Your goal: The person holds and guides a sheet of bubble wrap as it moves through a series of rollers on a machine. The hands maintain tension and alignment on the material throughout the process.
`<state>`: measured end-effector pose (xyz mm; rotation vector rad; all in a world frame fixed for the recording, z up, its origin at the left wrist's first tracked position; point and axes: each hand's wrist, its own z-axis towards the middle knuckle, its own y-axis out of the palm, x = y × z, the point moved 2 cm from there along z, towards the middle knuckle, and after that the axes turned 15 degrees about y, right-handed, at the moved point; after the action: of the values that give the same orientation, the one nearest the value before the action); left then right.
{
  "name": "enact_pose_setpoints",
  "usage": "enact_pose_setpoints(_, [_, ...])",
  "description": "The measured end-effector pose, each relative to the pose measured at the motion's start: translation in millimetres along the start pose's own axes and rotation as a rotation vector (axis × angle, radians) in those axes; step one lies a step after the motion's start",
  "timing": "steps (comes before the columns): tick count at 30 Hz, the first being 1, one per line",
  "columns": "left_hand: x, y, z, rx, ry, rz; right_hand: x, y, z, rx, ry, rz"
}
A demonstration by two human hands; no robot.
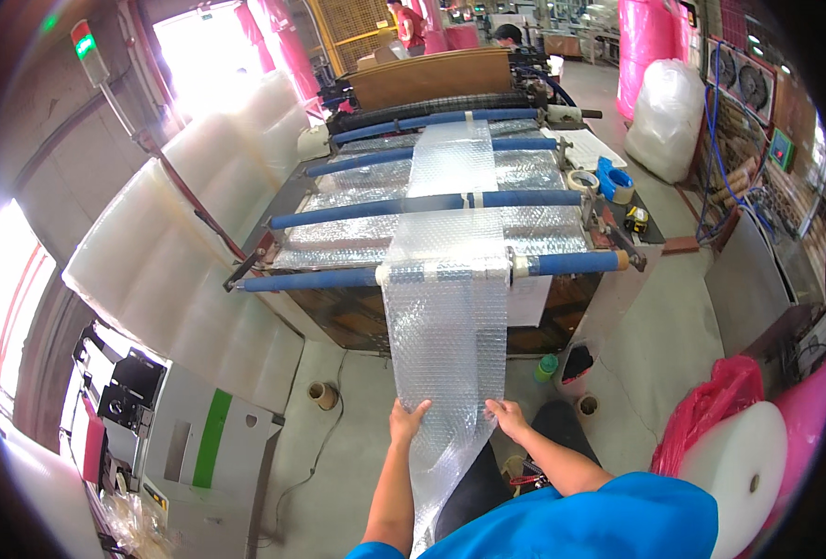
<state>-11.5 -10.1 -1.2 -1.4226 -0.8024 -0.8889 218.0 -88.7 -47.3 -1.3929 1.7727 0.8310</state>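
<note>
A long strip of clear bubble wrap (445, 345) runs over the blue rollers of a machine and hangs down its near side toward me. My left hand (407, 421) grips the strip's left edge, thumb lying on top. On the right edge, my right hand (506, 416) pinches the film between thumb and fingers. Below my hands the strip narrows into folds and drops past my legs. The nearest blue roller (571, 264) carries the strip across its middle. Further back, the bubble wrap passes over another blue roller (534, 198), above silvery sheeting.
Tape rolls (621, 189) and a tape measure (635, 220) lie on the machine's right side. A grey cabinet (203, 456) stands at my left, white foam rolls (751, 475) at my right. Cardboard tubes (321, 395) and a green bottle (545, 368) stand on the floor. A person (407, 28) is far back.
</note>
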Motion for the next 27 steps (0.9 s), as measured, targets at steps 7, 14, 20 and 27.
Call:
enact_pose_setpoints(7, [-18, 5, -3, -0.016, 0.041, -0.030, 1, -2, -7, -0.004, 0.052, -0.091])
enact_pose_setpoints(14, [24, 0, 27, 0.025, 0.126, 0.036, -30, -7, 14, 0.055, -0.122, -0.053])
enact_pose_setpoints(20, [82, -12, 79, -0.027, 0.168, -0.135, -102, -20, 39, -0.001, -0.356, -0.159])
enact_pose_setpoints(27, [151, -38, 100, 0.081, 0.240, -0.186, -181, -10, 20, 0.040, -0.365, 0.073])
